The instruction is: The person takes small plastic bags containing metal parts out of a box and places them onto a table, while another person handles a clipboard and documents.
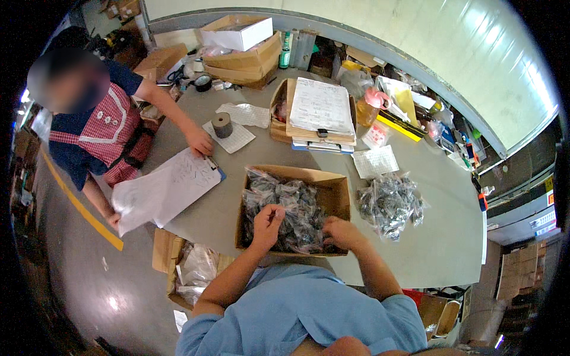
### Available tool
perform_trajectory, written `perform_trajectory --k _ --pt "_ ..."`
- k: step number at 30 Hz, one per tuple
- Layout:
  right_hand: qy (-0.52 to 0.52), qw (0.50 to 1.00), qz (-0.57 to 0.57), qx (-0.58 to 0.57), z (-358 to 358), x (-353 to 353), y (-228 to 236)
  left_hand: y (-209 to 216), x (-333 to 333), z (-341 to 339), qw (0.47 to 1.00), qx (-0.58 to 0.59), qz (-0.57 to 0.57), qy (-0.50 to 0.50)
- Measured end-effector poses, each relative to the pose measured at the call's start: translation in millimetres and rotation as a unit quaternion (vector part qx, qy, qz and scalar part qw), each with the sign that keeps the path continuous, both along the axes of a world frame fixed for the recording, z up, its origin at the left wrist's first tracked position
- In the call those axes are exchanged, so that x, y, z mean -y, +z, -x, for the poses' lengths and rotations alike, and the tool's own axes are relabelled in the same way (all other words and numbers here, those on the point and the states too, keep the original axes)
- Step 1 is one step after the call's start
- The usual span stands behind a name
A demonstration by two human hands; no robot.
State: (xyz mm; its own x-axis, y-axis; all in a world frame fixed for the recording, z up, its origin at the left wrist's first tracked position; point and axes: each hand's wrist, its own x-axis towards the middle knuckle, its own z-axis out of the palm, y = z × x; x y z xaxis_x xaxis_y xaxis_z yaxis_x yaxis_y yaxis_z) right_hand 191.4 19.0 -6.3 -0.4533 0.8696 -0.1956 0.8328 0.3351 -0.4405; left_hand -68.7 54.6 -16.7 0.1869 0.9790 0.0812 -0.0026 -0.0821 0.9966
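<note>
Both hands in cardboard box (338, 193), left hand (268, 224) and right hand (339, 230) gripping small bagged parts (294, 213)

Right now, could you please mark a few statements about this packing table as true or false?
1. Both hands, left hand and right hand, are in the cardboard box of small bags. True.
2. A pile of small bags lies left of the box. False: it lies to the right.
3. A co-worker's hand rests at a clipboard. True.
4. The tape roll sits inside the box. False: it stands on the table.
</note>
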Motion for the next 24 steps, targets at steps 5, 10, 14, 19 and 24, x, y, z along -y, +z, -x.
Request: perform_trajectory --k 5,10,14,19,24 --pt "-0.047 0.985 -0.035 -0.162 8 2 28 -3 0 -2 0.999 0.029 -0.029 0.007" --pt "-0.014 0.955 -0.126 -0.268 33 -12 71 15 -6 -19 0.992 -0.028 -0.105 -0.067" --pt "-0.129 0.938 -0.054 -0.316 26 -16 55 18 -11 -30 0.990 0.043 -0.045 -0.128" --pt "-0.326 0.845 -0.127 -0.403 -48 3 60 26 -26 -13 0.989 -0.044 -0.060 -0.129" --pt "-0.486 0.790 -0.347 -0.138 -103 7 85 16 -19 -14 0.865 -0.320 -0.295 -0.247"
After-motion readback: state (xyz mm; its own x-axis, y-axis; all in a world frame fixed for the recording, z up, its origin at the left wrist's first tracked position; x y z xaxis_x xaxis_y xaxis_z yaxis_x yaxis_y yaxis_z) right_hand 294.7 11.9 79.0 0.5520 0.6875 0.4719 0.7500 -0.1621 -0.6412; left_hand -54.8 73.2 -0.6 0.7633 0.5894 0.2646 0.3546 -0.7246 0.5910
